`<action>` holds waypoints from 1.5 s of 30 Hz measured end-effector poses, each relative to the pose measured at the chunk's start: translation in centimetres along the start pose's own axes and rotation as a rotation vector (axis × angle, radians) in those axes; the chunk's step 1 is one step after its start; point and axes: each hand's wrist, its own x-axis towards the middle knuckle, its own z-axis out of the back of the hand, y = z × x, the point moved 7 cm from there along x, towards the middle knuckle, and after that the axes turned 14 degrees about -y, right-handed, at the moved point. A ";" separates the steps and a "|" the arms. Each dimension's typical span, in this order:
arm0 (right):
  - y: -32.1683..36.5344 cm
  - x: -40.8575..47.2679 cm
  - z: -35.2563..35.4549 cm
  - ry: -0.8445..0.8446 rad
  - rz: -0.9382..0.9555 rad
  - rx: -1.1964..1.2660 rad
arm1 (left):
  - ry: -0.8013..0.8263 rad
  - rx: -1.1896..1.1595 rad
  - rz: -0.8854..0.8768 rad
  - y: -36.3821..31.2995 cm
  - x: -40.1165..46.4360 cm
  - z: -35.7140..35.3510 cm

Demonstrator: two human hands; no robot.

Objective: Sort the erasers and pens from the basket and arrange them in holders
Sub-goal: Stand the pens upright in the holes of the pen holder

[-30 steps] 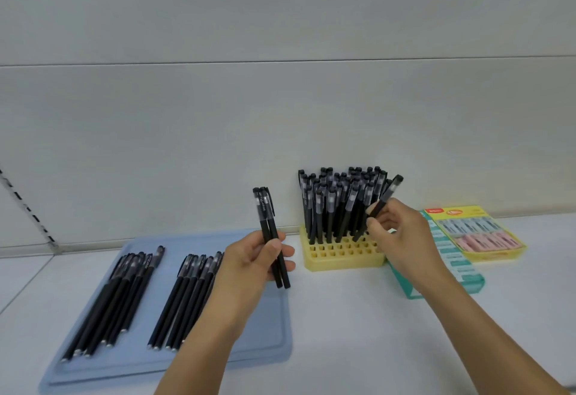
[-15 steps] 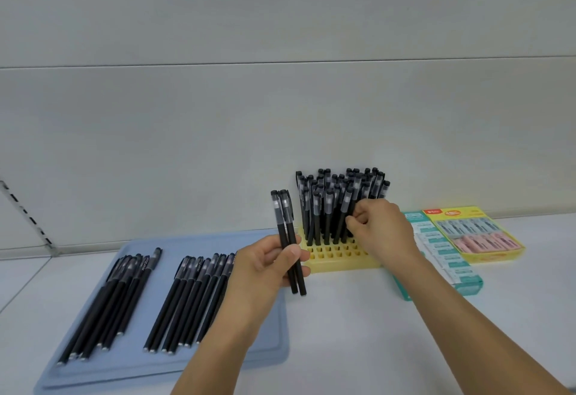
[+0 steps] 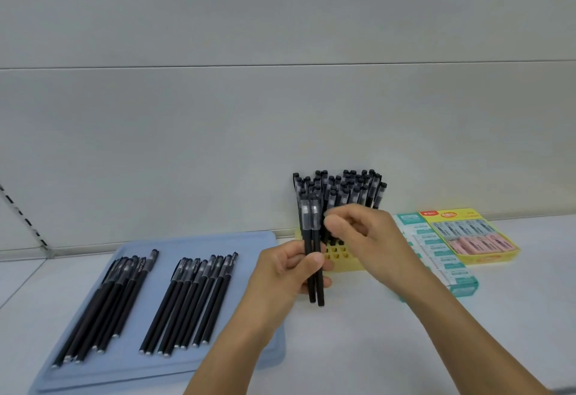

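My left hand (image 3: pixel 286 273) grips two black pens (image 3: pixel 312 248) upright, just in front of the yellow pen holder (image 3: pixel 339 258). Several black pens (image 3: pixel 346 190) stand capped in the holder's back rows, and its front holes are bare. My right hand (image 3: pixel 367 235) hovers over the holder with fingers curled. Its thumb and forefinger reach the cap of the right-hand held pen, but whether they pinch it is unclear. Two groups of loose pens (image 3: pixel 106 307) (image 3: pixel 190 301) lie on the blue tray (image 3: pixel 205 243) at the left.
Right of the holder, a long teal box of erasers (image 3: pixel 442 256) sits beside a yellow box of erasers (image 3: pixel 467 235). A grey wall runs close behind everything. White tabletop shows in front between my forearms.
My right hand set its pen into the holder, then came left to the caps of the held pens. My left hand carried its two pens rightward toward the holder.
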 end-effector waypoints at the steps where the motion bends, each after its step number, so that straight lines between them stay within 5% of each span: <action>1: 0.7 -0.3 -0.5 0.074 -0.010 0.090 | 0.036 0.021 -0.008 0.0 0.0 -0.6; 3: 1.3 -0.2 -0.2 0.098 -0.014 0.189 | 0.077 0.049 -0.030 0.0 0.1 -1.5; 6: 0.0 1.5 2.9 -0.133 -0.078 0.260 | -0.003 0.130 -0.077 0.3 0.8 -1.0; 10: -2.4 3.1 5.9 -0.355 -0.012 -0.019 | -0.087 0.509 -0.160 1.6 1.2 0.1; 14: -3.5 3.2 4.9 -0.347 0.042 -0.162 | -0.047 0.645 -0.156 2.1 1.2 -0.4; 25: -2.2 4.1 3.3 -0.237 0.098 -0.313 | -0.051 0.538 -0.098 2.3 1.5 -0.1; 31: -3.5 4.2 2.3 -0.165 -0.007 -0.445 | -0.059 0.534 -0.090 2.1 1.4 -0.1; 35: -2.9 3.5 3.3 -0.270 0.050 -0.567 | -0.085 0.540 -0.124 1.5 1.0 -0.4; 37: -1.2 2.1 4.0 -0.346 0.142 -0.416 | -0.092 0.559 -0.201 0.7 0.4 -1.0; 40: 0.5 -0.1 2.4 -0.121 0.138 -0.017 | -0.045 0.583 -0.324 -0.7 -0.6 -3.3; 45: 1.1 -0.7 2.5 0.024 0.159 0.052 | 0.026 0.622 -0.373 -1.5 -0.9 -5.4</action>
